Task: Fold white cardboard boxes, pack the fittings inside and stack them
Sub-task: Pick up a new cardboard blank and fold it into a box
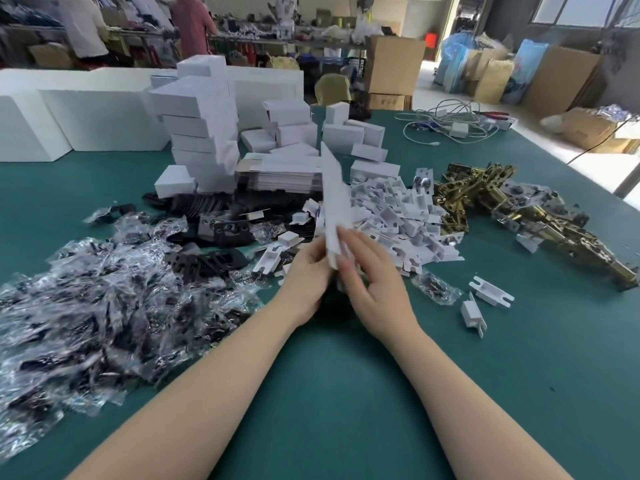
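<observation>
green table: both hands, left hand and right hand, fingers pinching an unfolded white box blank.

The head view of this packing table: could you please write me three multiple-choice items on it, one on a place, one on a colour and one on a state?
1. Where does the pile of brass fittings lie?
A. on the person's right
B. on the person's left
C. on the floor

2. What colour is the table top?
A. red
B. teal green
C. yellow

3. What state is the white cardboard blank in?
A. flat on the stack
B. folded into a closed box
C. raised on edge between both hands

Key: 1 A, the brass fittings lie right of the hands. 2 B, the table top is teal green. 3 C, the left hand and right hand grip the lower end of the white cardboard blank, which stands up from them.
</observation>
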`<state>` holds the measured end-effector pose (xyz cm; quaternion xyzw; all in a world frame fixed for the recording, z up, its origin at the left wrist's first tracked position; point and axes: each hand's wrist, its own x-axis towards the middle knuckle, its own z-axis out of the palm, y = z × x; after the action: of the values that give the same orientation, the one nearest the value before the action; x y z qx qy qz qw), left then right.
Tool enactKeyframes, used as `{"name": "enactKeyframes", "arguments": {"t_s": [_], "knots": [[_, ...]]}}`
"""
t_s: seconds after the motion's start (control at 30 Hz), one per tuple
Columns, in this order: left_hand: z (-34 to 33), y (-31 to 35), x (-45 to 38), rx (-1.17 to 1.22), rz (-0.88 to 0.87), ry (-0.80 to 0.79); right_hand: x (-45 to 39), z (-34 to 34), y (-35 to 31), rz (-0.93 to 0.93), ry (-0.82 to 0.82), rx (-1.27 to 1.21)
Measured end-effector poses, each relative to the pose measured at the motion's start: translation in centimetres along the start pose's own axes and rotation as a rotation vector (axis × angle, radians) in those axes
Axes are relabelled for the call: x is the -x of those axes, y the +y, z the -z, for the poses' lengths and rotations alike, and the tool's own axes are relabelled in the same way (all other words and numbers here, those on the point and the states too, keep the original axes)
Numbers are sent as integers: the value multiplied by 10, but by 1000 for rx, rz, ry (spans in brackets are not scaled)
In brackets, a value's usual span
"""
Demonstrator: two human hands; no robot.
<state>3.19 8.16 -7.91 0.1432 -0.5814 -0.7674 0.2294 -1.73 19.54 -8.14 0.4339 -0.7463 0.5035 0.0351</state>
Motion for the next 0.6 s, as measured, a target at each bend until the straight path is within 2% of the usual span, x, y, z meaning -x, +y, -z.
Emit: {"name": "enactKeyframes", "arguments": {"t_s": [0.07, 0.17, 0.3, 0.43, 0.6], "knots": [[5, 1, -3, 181, 74, -65, 0, -3, 3, -21, -29, 54], [10, 8, -6, 349, 149, -106, -1, -3, 7, -45, 16, 96], [11, 6, -9, 333, 196, -116, -3, 2, 9, -96, 99, 80], [9, -2, -4, 181, 88, -57, -3, 3, 8, -138, 115, 55], [8, -1, 1, 118, 34, -89, -3, 4, 5, -230, 117, 35]]}}
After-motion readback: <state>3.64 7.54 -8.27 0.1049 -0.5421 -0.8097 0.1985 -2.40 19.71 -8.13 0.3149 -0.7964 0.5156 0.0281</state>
